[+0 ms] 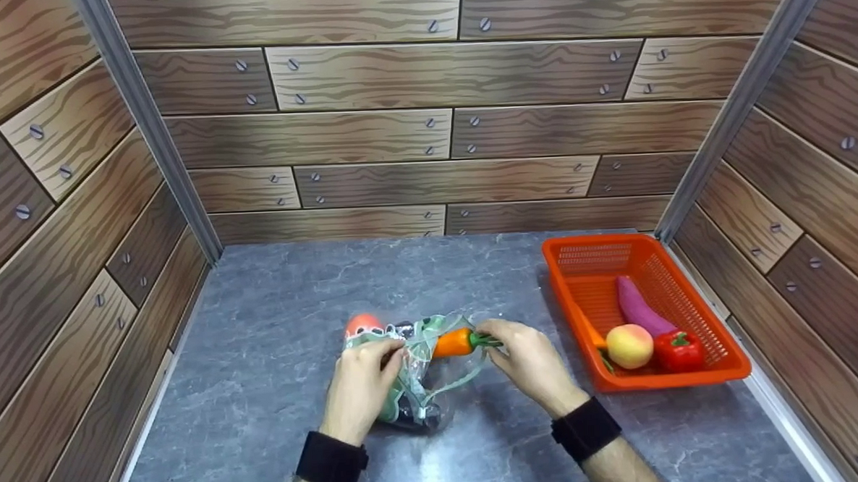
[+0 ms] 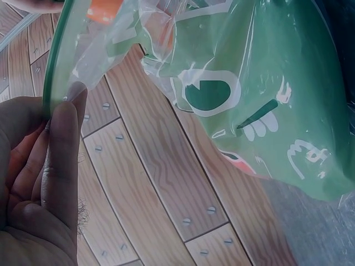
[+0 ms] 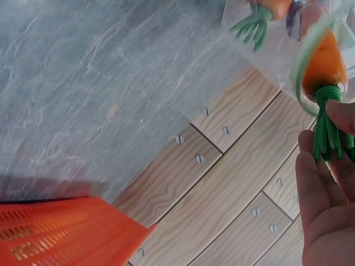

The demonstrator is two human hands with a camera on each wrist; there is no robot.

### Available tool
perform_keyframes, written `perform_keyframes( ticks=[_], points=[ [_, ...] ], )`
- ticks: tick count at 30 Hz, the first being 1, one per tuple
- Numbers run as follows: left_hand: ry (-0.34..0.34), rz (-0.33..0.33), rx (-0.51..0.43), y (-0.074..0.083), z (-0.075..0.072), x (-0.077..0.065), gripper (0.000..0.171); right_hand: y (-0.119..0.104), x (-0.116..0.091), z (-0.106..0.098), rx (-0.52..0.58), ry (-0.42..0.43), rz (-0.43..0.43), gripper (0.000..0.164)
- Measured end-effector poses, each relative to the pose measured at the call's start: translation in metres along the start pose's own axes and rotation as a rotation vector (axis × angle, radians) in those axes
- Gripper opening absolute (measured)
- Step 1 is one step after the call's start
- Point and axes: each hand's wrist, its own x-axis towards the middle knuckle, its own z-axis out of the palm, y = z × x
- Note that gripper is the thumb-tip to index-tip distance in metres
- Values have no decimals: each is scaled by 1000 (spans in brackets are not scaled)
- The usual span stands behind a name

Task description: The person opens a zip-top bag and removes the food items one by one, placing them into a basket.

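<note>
My left hand (image 1: 365, 378) pinches the edge of a green, see-through plastic bag (image 2: 260, 105) between thumb and fingers. White outlines and a dark green shape are printed on the bag. With the right hand (image 1: 527, 356) I hold a toy carrot (image 1: 454, 343) by its green top; its orange body points left into the bag's mouth. In the right wrist view the thumb and fingers pinch the carrot's leaves (image 3: 331, 130), and another carrot's green top (image 3: 252, 26) shows through the plastic. A red round item (image 1: 362, 323) and dark items, partly hidden, lie in the bag.
An orange-red basket (image 1: 569, 300) stands at the right on the grey marbled tabletop (image 1: 286, 291). It holds a purple eggplant-like vegetable (image 1: 640, 308), a peach (image 1: 629, 346), a red bell pepper (image 1: 678, 351) and a partly hidden orange item. Wood-patterned walls (image 1: 424, 132) enclose the table.
</note>
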Motion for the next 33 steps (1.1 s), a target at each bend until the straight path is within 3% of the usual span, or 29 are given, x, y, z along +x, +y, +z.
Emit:
perform_keyframes(
  ticks=[33],
  points=[
    [-1, 3, 11, 0, -2, 0, 13, 38, -9, -40, 29, 39, 9, 39]
  ],
)
